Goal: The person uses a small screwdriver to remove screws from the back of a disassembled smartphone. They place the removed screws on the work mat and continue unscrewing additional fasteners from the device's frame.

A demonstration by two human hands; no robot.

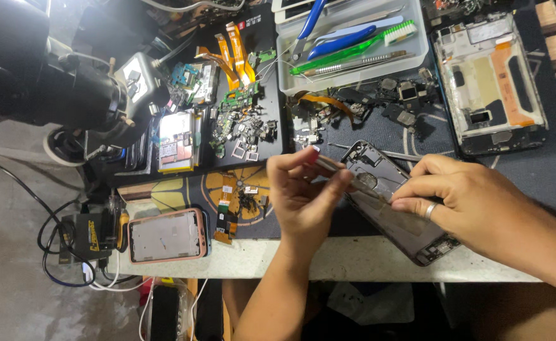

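Cluttered repair surface [366,259], loose parts everywhere. Left hand [306,192] pinches thin metal tweezers [347,177] into the opened dark phone body [395,202]; right hand [467,202] presses flat, steadying it. Back cover already off; internals remain seated, work seemingly midway.

colours on my bench

i see a dark grey phone back [396,208] under my hands, a silver ring [431,210] on my right hand [473,202]. the ribbon cables [232,53] are orange, the toothbrush [354,45] green with white bristles, the cutter handles [328,31] blue. a pink-rimmed phone frame [167,235] shows a grey inside; the mat [183,189] carries a yellow-on-black pattern.
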